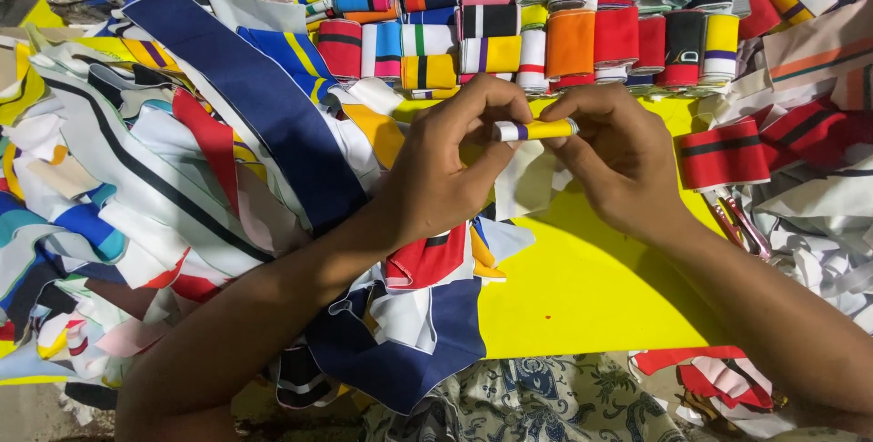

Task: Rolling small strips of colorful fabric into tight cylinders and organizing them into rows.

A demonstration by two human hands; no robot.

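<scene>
Both my hands meet over a yellow table surface (pixel 582 287). My left hand (pixel 446 165) and my right hand (pixel 618 155) pinch the two ends of a tightly rolled fabric strip (pixel 536 129), yellow with a white part and a thin purple stripe. The roll lies level between my fingertips. A loose white end of cloth (pixel 523 178) hangs down below it, between my palms.
Rows of rolled striped fabric strips (pixel 546 42) are stacked at the back. A heap of loose strips (pixel 136 205), with a wide navy strip (pixel 264 105), lies at the left. A red roll (pixel 725 153), scissors with pink handles (pixel 741 224) and more scraps sit at the right.
</scene>
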